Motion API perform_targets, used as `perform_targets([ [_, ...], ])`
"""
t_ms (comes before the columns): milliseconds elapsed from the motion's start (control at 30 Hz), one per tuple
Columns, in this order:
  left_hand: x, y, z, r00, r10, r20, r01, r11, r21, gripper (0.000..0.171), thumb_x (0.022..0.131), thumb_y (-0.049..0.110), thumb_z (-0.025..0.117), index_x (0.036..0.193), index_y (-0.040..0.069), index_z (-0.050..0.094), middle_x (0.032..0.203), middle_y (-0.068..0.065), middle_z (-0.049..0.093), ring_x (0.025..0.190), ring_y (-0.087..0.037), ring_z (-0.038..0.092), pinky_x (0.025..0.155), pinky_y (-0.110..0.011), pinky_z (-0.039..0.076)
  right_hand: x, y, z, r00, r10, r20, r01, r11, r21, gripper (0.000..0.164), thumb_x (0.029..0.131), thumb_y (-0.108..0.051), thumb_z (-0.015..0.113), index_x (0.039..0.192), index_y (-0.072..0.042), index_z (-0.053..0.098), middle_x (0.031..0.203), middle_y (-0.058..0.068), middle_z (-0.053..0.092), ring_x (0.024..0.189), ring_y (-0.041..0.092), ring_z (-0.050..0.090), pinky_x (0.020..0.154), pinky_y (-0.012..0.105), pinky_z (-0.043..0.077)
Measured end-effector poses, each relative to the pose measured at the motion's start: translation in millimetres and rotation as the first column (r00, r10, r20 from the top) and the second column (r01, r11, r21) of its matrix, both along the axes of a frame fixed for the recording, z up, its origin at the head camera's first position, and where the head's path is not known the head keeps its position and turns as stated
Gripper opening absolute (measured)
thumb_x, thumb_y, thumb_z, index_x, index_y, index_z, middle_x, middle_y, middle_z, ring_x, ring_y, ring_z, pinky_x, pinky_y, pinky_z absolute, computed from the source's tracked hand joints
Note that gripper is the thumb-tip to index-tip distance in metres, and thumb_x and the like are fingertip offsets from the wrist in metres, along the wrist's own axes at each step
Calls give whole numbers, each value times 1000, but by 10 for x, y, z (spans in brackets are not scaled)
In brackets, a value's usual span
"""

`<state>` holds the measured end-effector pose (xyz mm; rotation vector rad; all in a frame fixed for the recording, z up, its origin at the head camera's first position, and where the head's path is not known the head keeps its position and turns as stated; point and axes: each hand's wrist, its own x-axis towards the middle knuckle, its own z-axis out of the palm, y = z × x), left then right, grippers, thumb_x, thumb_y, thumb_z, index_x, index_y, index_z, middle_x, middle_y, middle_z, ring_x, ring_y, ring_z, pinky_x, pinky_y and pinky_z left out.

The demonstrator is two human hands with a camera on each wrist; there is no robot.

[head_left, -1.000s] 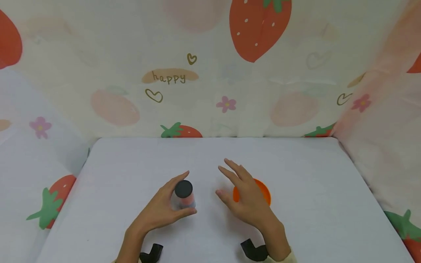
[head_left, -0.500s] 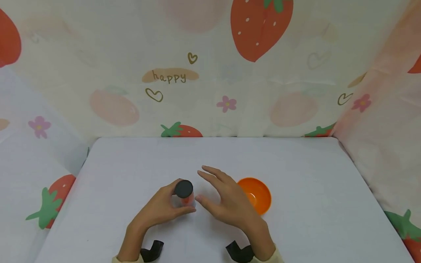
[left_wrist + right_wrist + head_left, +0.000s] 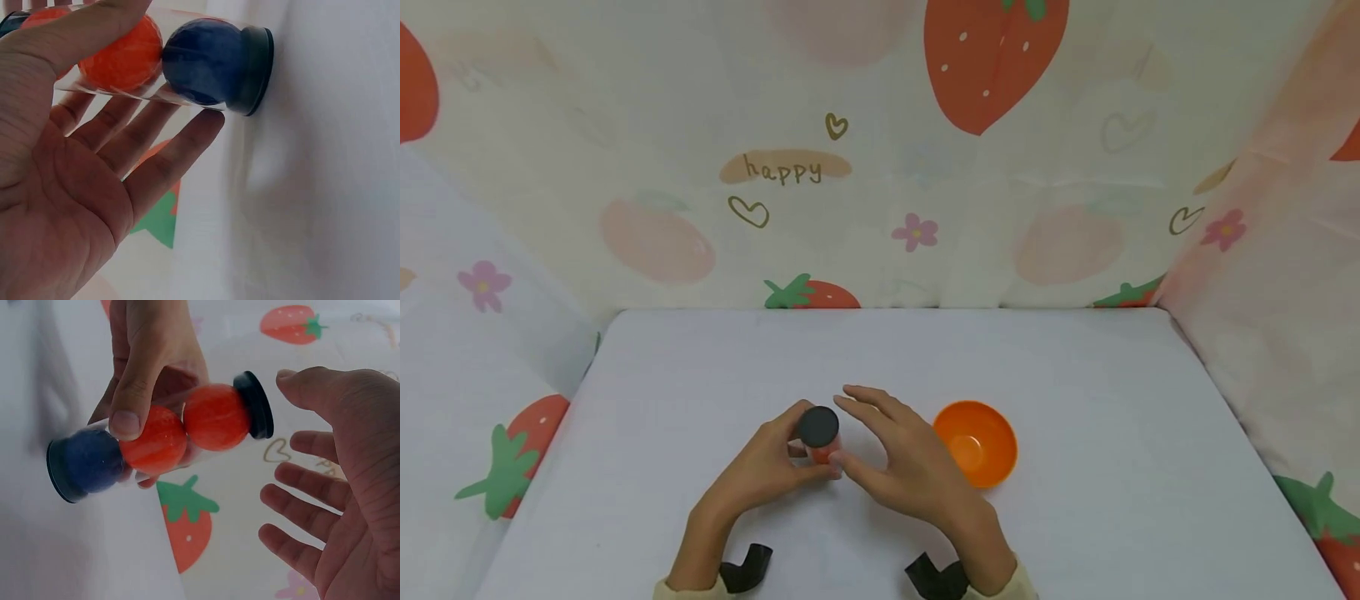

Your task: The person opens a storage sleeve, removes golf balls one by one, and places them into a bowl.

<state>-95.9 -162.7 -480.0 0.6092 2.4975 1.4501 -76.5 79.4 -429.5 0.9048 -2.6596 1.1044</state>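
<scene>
My left hand (image 3: 765, 468) grips a clear plastic tube (image 3: 824, 453) with a black cap (image 3: 818, 427) on top. Inside it the right wrist view shows two orange-red balls, the upper ball (image 3: 216, 417) and the middle ball (image 3: 154, 440), above a dark blue ball (image 3: 95, 460). A dark cap (image 3: 65, 472) closes the tube's lower end too. The thumb lies across the tube while the fingers wrap behind it. My right hand (image 3: 913, 468) is spread, its thumb tip close to the upper cap, holding nothing.
An orange bowl (image 3: 1002, 454) stands on the white table (image 3: 1112, 433), just right of my right hand. Behind the table hangs a curtain (image 3: 850, 233) printed with strawberries, which also closes off both sides.
My right hand has moved left, away from over the bowl to beside the tube, so the bowl now shows whole. The left fingers have closed round the tube.
</scene>
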Motion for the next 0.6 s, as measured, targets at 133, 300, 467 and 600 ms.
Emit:
perform_targets([
  [133,-6,-19,-23,1000,-11,5,11,1000,-7,60,82,31,94,129,27,57,114,5,72,111,-14,71,94,-37,65,7,-21,3,1000,7,-5,-7,1000,-6,60,99,-42,75,152,-21,57,158,-7,54,143,17,58,115,41,53],
  [300,-13,-31,-44,999,-22,26,22,1000,-6,61,82,27,93,131,25,58,114,4,72,111,-14,72,93,-33,65,10,-25,3,1000,5,-2,-5,1000,-6,59,100,-40,75,152,-21,58,157,-6,55,142,17,59,115,41,53],
  [467,-20,-36,-71,998,-49,41,49,999,-1,61,84,22,92,133,22,58,115,2,72,112,-15,72,93,-29,64,10,-20,0,1000,7,-4,-7,1000,-16,58,99,-36,76,152,-20,58,156,-4,56,141,18,60,114,41,54],
  [600,-25,-36,-91,998,-57,41,57,998,8,59,85,21,91,134,22,57,115,1,71,112,-15,72,93,-29,64,1,-16,-10,1000,8,-14,-8,1000,-26,58,99,-33,77,151,-18,58,156,-2,56,141,20,60,113,42,55],
])
